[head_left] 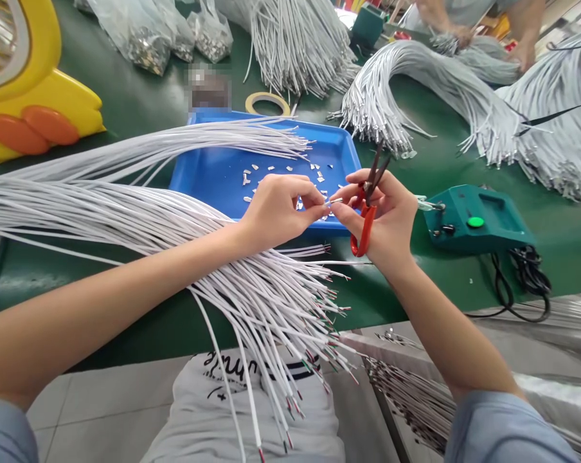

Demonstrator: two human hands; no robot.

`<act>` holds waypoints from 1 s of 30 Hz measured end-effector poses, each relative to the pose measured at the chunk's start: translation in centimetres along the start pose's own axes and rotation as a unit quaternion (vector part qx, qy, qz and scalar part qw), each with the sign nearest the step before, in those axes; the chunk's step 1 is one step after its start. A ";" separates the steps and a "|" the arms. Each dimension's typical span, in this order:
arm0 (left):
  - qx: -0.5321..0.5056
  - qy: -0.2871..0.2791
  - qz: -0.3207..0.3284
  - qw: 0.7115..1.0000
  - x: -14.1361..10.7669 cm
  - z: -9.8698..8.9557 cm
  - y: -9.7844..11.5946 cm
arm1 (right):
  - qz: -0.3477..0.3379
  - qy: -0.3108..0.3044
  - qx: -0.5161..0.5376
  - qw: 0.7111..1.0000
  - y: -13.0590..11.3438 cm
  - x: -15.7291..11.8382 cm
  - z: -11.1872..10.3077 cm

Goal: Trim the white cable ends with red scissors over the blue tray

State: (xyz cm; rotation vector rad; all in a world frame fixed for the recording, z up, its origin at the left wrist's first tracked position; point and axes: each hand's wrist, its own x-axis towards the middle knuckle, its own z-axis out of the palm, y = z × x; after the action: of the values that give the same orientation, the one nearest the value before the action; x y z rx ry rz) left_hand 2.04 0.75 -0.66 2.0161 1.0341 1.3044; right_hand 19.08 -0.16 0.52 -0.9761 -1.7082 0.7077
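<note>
Over the blue tray (213,170), my left hand (283,209) pinches the end of a white cable (337,200) between thumb and index finger. My right hand (391,215) is closed around scissors with red handles (365,235), their dark blades pointing up and away. Its thumb and fingertips are also at the cable end, close to the left fingertips. Small white scraps (246,177) lie scattered in the tray. A loose bundle of white cables (266,289) passes under my left forearm, many ends showing thin red, green and dark wires. Another white bundle (242,136) rests across the tray.
A green device with a lit button (478,218) and black cord stands right. Grey cable bundles (430,71) lie at the back, beside a tape roll (267,103) and bags of small metal parts (148,42). A yellow object (49,90) stands left. Another person's hands (459,37) touch cables.
</note>
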 end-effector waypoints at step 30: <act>-0.042 -0.065 0.030 0.997 0.0 0.0 -0.5 | 0.020 -0.029 0.085 0.996 0.7 0.3 -0.4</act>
State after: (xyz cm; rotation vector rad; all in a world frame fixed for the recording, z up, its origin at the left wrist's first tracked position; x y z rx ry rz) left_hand 1.91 1.03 -1.06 2.0529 0.8501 1.2084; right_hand 19.56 0.49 0.19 -0.8799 -1.6525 0.8997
